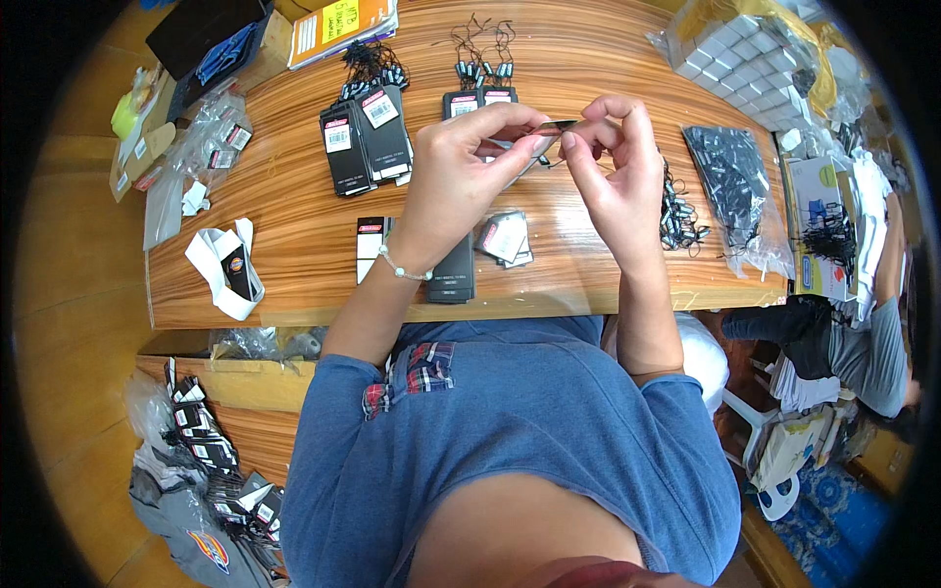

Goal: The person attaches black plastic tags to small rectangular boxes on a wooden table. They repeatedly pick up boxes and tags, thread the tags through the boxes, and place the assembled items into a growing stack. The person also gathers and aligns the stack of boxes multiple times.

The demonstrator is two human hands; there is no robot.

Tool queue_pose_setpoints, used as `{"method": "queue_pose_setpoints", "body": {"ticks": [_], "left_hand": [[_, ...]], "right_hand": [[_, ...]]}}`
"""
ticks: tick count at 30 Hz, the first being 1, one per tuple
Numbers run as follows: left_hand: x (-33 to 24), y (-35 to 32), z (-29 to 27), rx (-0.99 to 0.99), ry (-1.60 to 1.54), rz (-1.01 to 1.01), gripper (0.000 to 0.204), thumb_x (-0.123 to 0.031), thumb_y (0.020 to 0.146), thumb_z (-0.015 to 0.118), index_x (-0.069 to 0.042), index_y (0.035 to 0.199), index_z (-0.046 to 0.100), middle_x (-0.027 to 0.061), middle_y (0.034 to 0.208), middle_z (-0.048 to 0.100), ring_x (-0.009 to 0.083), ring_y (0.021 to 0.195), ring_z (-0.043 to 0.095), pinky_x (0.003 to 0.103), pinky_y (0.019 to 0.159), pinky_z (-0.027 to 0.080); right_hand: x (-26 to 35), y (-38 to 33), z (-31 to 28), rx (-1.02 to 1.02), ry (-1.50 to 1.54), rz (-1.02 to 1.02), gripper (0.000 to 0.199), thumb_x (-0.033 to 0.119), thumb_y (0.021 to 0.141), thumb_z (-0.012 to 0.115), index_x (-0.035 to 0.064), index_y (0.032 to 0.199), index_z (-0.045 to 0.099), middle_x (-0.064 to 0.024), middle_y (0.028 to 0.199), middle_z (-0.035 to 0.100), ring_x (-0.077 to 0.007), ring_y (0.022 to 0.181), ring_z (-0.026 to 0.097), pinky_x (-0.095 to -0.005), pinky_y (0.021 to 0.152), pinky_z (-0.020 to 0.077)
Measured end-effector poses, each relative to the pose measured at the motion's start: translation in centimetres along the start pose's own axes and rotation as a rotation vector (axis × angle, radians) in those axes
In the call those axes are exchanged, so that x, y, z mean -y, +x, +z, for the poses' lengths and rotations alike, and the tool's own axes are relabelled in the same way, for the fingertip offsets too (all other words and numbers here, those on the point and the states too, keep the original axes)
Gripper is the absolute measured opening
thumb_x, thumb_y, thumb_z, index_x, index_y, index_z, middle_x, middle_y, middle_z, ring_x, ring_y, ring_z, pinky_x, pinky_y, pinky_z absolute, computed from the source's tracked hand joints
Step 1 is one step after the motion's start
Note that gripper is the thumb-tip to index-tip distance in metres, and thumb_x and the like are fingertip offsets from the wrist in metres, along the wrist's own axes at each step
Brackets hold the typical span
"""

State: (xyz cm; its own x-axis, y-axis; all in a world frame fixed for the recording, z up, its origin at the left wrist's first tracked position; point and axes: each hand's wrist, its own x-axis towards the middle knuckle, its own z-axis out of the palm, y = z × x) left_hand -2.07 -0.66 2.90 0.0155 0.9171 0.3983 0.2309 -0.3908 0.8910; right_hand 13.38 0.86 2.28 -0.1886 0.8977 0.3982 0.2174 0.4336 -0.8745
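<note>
Grip of the left hand (469,162) is nearly closed, thumb and fingertips pinching the left end of a small, flat, dark piece (557,126) seen almost edge-on. The right hand (619,167) pinches its right end between thumb and fingertips, the other fingers curled; whether it also has hold of a cord cannot be told. The piece is above the middle of the wood-grain bench (294,211), its face turned too far away to make out.

Behind the hands, toward the far edge, lie black rectangular card tags with white stickers (470,102), partly covered by the fingers; their thin dark strings (482,59) spread toward that edge. Left of them are more stickered black tags (345,162), with a tangled dark string bundle (374,67) at their far end.

By the near edge, the left wrist and forearm hide part of a stack of black cards (453,272). Just right of it is a loose pile of small pale square cards (505,237), its lower layers mostly covered. Near the right edge, a heap of black cords with small pale fasteners (679,211) lies partly behind the right wrist, beside a clear plastic bag of dark pieces (730,181), blurred by glare. A looped white band (218,271) rests near the near-left corner.
</note>
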Motion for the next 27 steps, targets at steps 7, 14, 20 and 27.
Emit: {"method": "queue_pose_setpoints", "body": {"ticks": [7, 14, 20, 27], "left_hand": [[0.4, 0.3, -0.6, 0.039, 0.028, -0.012, 0.017, -0.002, 0.075, 0.065, -0.001, 0.092, 0.065, 0.0044, 0.085, 0.065, 0.0097, 0.073, 0.061, 0.021, 0.065, 0.05], [-0.2, 0.6, -0.5, 0.054, 0.053, -0.013, 0.016, -0.002, 0.075, 0.064, -0.002, 0.091, 0.065, 0.0036, 0.084, 0.066, 0.0084, 0.074, 0.061, 0.02, 0.064, 0.05], [0.1, 0.9, -0.5, 0.092, 0.165, 0.1, 0.015, -0.004, 0.076, 0.063, -0.004, 0.09, 0.065, 0.0044, 0.084, 0.066, 0.0119, 0.074, 0.062, 0.023, 0.063, 0.05], [1.2, 2.4, -0.8, 0.03, 0.577, 0.601, 0.016, -0.01, 0.068, 0.065, -0.011, 0.083, 0.065, 0.0004, 0.086, 0.063, 0.0204, 0.082, 0.058, 0.033, 0.071, 0.046]], "right_hand": [[-0.9, 0.5, 0.9, -0.084, 0.038, -0.096, 0.022, 0.0, 0.077, 0.059, 0.0014, 0.094, 0.046, -0.0062, 0.068, 0.058, -0.0094, 0.059, 0.053, -0.0227, 0.057, 0.0438], [-1.5, 0.3, 1.7, -0.17, 0.139, -0.113, 0.02, -0.001, 0.078, 0.059, 0.0002, 0.093, 0.046, -0.0048, 0.073, 0.056, -0.0079, 0.062, 0.051, -0.0207, 0.058, 0.0434], [-1.2, 0.5, 1.5, -0.112, 0.399, 0.004, 0.018, -0.002, 0.081, 0.056, -0.0008, 0.097, 0.047, -0.0048, 0.078, 0.058, -0.0086, 0.07, 0.055, -0.0191, 0.063, 0.0447], [-0.9, 1.5, 0.0, 0.044, 0.668, 0.277, 0.019, 0.008, 0.086, 0.052, -0.0018, 0.103, 0.053, -0.0054, 0.084, 0.06, -0.0103, 0.079, 0.056, -0.0225, 0.075, 0.045]]}}
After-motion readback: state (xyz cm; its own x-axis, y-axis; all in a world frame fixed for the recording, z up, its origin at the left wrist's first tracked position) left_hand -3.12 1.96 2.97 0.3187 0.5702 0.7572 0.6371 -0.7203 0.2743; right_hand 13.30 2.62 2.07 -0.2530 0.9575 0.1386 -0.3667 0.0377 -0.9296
